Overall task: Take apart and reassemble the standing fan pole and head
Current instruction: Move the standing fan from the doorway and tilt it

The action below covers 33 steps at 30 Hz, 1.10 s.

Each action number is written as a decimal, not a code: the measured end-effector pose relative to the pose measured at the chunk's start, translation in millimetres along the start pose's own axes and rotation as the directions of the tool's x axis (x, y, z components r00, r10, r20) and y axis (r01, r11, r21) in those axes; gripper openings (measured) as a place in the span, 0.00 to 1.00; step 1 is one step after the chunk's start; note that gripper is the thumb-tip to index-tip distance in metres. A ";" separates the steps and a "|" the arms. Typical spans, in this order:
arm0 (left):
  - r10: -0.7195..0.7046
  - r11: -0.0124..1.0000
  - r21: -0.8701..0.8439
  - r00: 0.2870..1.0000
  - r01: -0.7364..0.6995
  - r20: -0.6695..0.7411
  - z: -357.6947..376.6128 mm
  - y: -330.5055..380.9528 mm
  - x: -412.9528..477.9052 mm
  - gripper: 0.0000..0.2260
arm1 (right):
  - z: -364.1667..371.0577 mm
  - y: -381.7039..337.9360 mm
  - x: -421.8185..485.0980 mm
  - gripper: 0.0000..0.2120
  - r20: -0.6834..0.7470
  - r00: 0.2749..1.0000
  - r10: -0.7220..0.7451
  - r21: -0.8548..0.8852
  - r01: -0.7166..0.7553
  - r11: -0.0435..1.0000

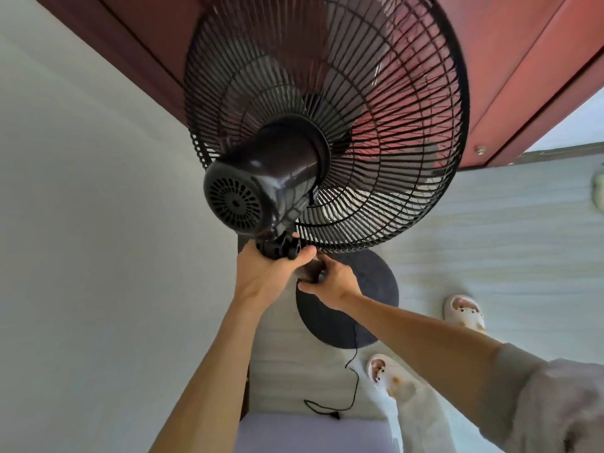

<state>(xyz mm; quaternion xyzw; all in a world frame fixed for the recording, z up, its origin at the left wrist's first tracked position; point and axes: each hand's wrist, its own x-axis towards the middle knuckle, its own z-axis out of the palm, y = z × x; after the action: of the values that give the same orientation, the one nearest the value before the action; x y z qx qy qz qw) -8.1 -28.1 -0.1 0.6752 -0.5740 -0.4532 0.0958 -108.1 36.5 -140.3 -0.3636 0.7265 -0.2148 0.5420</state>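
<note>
The black fan head [327, 125], with its round wire grille and its motor housing [261, 178], fills the upper middle. My left hand [271, 273] grips the black neck joint [281, 246] under the motor housing. Just to the right, my right hand [330, 279] curls around something dark at the top of the pole, which the hands hide. Below both hands the round black fan base [359, 305] stands on the floor.
A white wall runs along the left. Dark red doors [510, 60] stand behind the grille. A black power cord [353, 380] trails from the base across the pale floor. My feet in light sandals [464, 312] stand right of the base.
</note>
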 end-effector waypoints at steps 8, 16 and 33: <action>0.158 0.981 0.104 0.986 -0.163 0.054 -17.5 138.2 -119.4 0.15 | -107.1 -41.7 -144.8 0.32 -0.093 0.996 0.004 -0.007 -0.005 1.000; 0.255 0.956 0.108 0.954 -0.274 0.157 10.6 270.5 -246.0 0.19 | -228.5 -47.2 -282.9 0.21 -0.278 0.961 -0.002 0.136 0.041 0.990; 0.549 0.769 0.062 0.706 -0.636 0.447 237.4 515.6 -420.6 0.17 | -519.4 96.4 -428.0 0.29 -0.454 0.888 0.071 0.507 0.192 0.840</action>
<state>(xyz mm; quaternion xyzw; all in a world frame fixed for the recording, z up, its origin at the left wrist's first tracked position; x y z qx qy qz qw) -505.0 260.9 410.6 0.3509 -0.8126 -0.4632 0.0444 -563.4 381.7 228.1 -0.1595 0.7304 -0.5067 0.4294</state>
